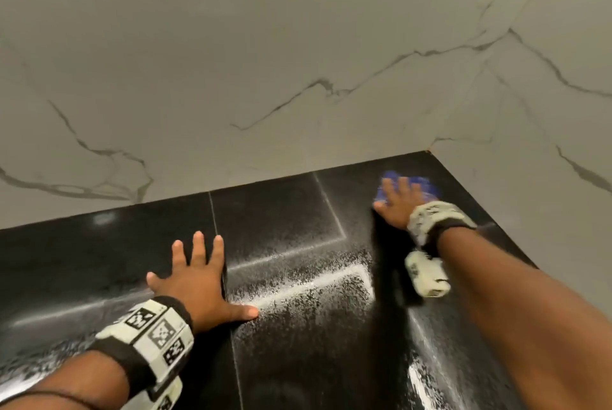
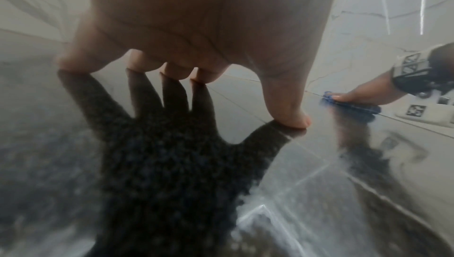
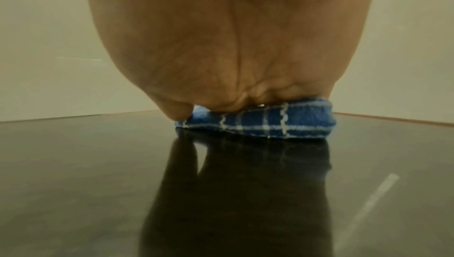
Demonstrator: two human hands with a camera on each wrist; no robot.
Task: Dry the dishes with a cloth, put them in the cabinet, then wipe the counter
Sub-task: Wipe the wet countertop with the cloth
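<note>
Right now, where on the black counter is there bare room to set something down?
Bare stretches: between the left hand and right hand, and left of the left hand along the marble wall. The far right corner of the counter is taken: the right hand presses the blue cloth there.

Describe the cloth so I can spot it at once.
Follow the black counter to its far right corner by the marble wall. The cloth lies flat there under the right hand: blue with thin white checks, the only coloured thing.
</note>
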